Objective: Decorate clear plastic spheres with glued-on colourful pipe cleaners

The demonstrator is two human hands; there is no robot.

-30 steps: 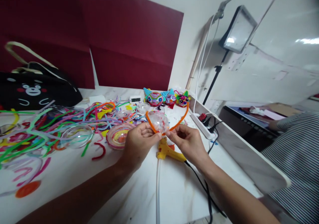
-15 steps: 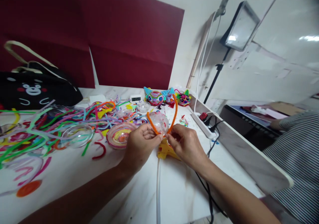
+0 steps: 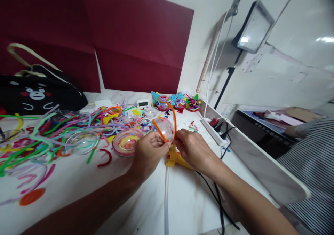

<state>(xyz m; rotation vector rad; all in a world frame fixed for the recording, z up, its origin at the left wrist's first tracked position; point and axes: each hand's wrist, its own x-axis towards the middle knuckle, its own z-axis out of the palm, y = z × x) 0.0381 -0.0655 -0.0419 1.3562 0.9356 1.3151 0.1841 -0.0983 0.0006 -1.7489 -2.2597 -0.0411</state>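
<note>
Between my two hands an orange pipe cleaner (image 3: 174,118) is bent into a V, its ends pointing up. My left hand (image 3: 151,148) pinches it low on the left side. With closed fingers, my right hand (image 3: 191,148) grips its right side. Just behind the pipe cleaner is a clear plastic ball or dome (image 3: 166,127) with reddish marks; whether my fingers touch it I cannot tell. Below my hands lies a yellow glue gun (image 3: 175,159) with a translucent glue stick (image 3: 166,200) running toward me. A clear bowl with coloured rings (image 3: 127,142) sits beside my left hand.
Loose pipe cleaners (image 3: 60,134) cover the left of the table. Decorated animal heads (image 3: 179,102) and a small digital clock (image 3: 142,103) stand at the back. A power strip (image 3: 215,132) with black cables lies right. A person in a striped top (image 3: 310,172) is at far right.
My right hand has shifted slightly left, and the pipe cleaner's right arm now leans further left and stands more upright. My left hand keeps its pinch.
</note>
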